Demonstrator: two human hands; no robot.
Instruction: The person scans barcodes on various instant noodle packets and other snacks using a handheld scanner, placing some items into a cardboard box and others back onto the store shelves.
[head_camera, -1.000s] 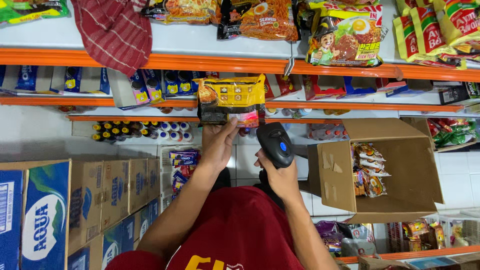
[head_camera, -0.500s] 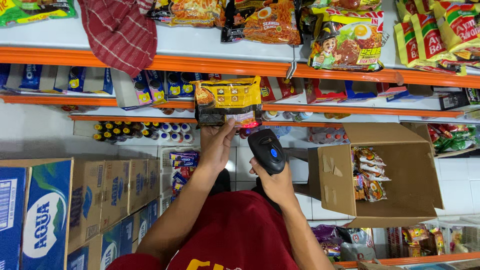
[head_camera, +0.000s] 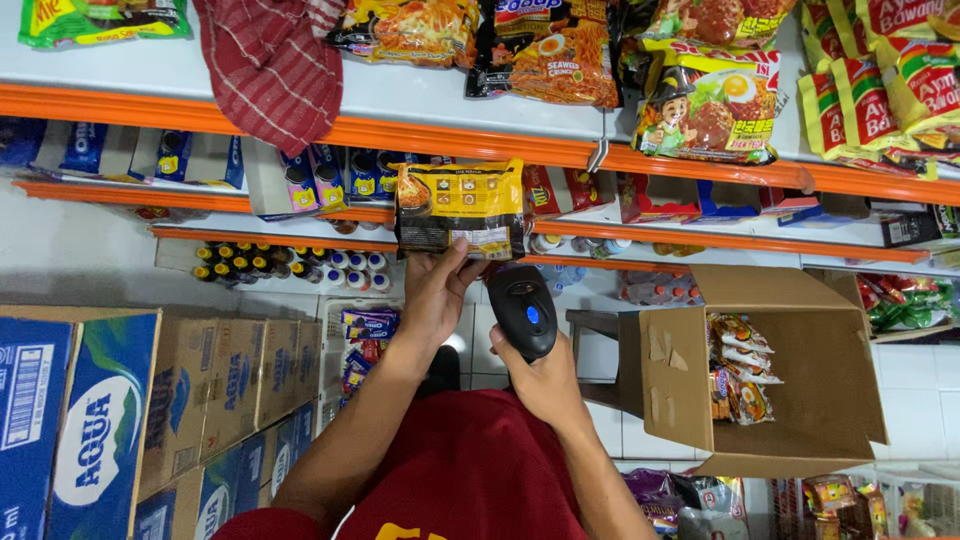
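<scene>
A yellow-and-black instant noodle packet is held at centre frame by the left hand, with the fingers closed on its lower edge. A black handheld barcode scanner is gripped in the right hand, just below and right of the packet, its head directed toward the packet's lower part. The two items are near each other but apart.

An open cardboard box is positioned at right of centre, flaps spread; several noodle packets are stacked inside it against the left wall. At lower left, a row of closed cartons printed in blue is placed side by side. Between the cartons and the left arm, a white crate containing purple snack packs is seen.

Orange-edged shelves run across the upper frame, loaded with assorted noodle packets. A red striped cloth is draped over the top shelf at upper left. Small bottles are lined up on a lower shelf.
</scene>
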